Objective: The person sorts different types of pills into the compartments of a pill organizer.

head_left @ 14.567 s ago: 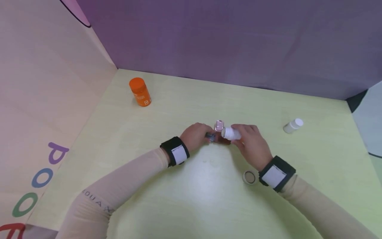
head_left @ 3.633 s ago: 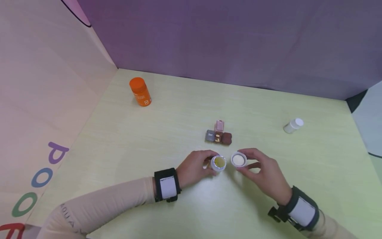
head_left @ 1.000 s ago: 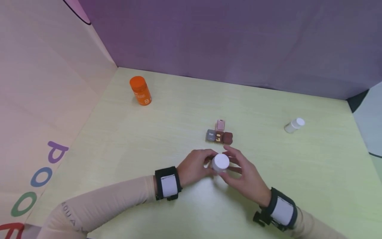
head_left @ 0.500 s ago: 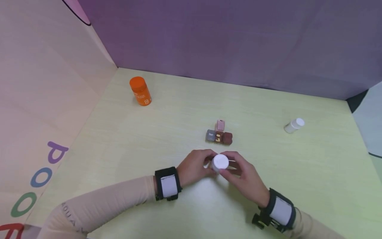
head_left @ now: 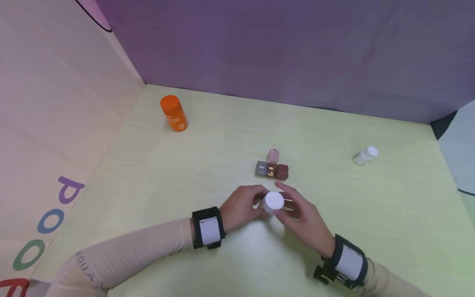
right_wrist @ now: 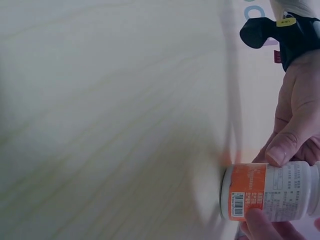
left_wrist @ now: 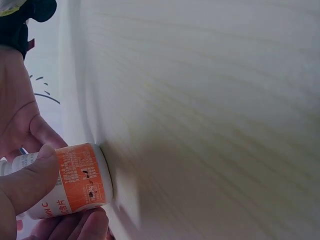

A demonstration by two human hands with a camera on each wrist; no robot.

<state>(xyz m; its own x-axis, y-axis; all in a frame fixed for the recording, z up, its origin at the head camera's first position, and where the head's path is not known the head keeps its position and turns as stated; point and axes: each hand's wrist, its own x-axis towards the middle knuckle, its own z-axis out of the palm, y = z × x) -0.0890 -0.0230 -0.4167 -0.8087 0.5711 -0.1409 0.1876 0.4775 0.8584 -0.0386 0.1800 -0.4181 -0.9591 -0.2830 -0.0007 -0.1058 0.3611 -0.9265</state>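
Note:
A white pill bottle with an orange label (left_wrist: 80, 175) stands upright on the table, its white cap (head_left: 274, 200) on top. My left hand (head_left: 242, 208) grips the bottle's body from the left; its thumb (left_wrist: 37, 177) lies along the label. My right hand (head_left: 306, 225) is at the cap from the right, thumb at the near edge and curled fingers at the far side, the index finger raised off it. In the right wrist view, a fingertip (right_wrist: 257, 222) of the right hand touches the label. Just beyond the hands sit several small blocks, grey (head_left: 261, 168), brown (head_left: 271, 170), dark brown (head_left: 282, 172) and pink (head_left: 273, 155).
An orange jar (head_left: 174, 113) stands at the back left of the pale table (head_left: 208, 152). A smaller white bottle (head_left: 365, 155) stands to the right. A purple cloth wall (head_left: 282, 53) rises behind the table, and a light panel with coloured letters (head_left: 52, 220) borders the left.
Earlier the right hand tipped the uncapped bottle by the blocks, its cap on the table; later it held the cap beside the bottle. Now the cap is on, and the right index finger has lifted.

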